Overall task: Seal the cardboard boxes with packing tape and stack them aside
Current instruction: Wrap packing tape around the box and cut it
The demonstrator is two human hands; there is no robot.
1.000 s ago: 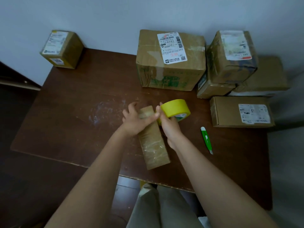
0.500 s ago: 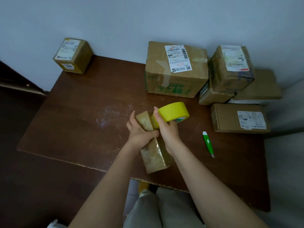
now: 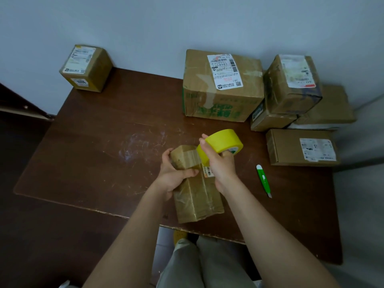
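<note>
A long narrow cardboard box (image 3: 197, 198) lies near the front edge of the dark wooden table (image 3: 99, 146), wrapped in clear tape. My left hand (image 3: 173, 173) grips its far left side, thumb across the top. My right hand (image 3: 220, 165) holds a yellow roll of packing tape (image 3: 223, 141) just above the box's far end. A strip of yellow tape runs from the roll down onto the box.
A green utility knife (image 3: 263, 180) lies right of the box. Several cardboard boxes stand at the back right: a large one (image 3: 222, 88), a stacked pile (image 3: 291, 86) and a flat one (image 3: 301, 147). One small box (image 3: 87, 68) sits at the back left corner.
The long box has turned and tipped so its far end faces up. My right hand brought the tape roll closer over that end, and my left hand shifted its grip.
</note>
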